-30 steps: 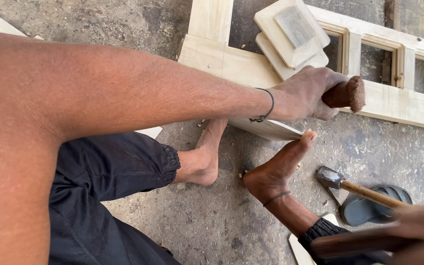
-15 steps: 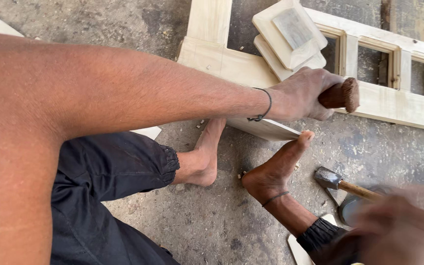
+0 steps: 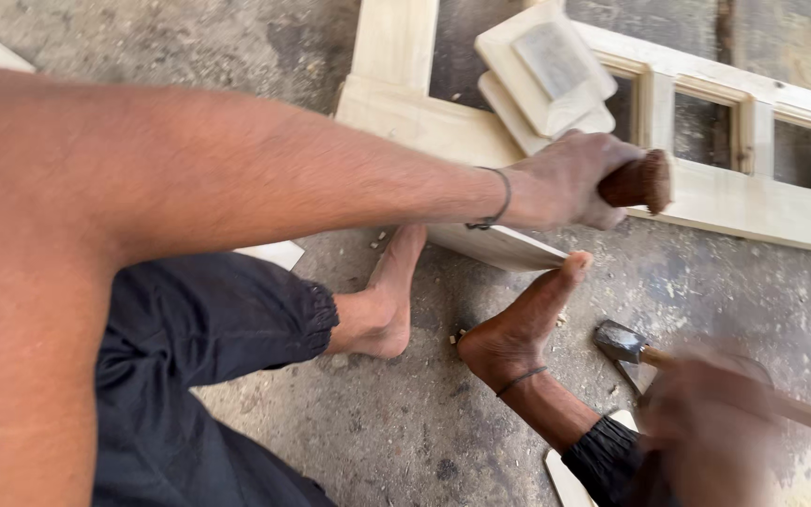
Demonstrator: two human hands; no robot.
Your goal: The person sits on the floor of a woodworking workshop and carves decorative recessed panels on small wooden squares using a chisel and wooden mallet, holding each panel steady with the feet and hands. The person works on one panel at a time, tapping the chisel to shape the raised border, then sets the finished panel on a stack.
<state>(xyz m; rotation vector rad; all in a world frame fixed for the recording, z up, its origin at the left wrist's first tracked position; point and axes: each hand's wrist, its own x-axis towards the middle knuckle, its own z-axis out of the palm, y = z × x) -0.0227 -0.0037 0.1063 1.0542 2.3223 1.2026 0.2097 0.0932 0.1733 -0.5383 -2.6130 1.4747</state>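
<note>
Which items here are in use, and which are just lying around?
In use:
- left hand shut around a brown wooden tool handle
- pale board under that hand, braced by a foot
- right hand, blurred, beside the hammer; grip unclear

Lying about:
- pale wooden frame with small square openings
- stacked wooden blocks on the frame
- wood chips on the concrete floor

Left arm extended across the upper frame from the left edge, wrist banded, left hand (image 3: 570,178) closed in a fist at upper right of centre. Right hand (image 3: 706,427) blurred at lower right, grip indistinct. Bare feet, soles angled, at centre.
</note>
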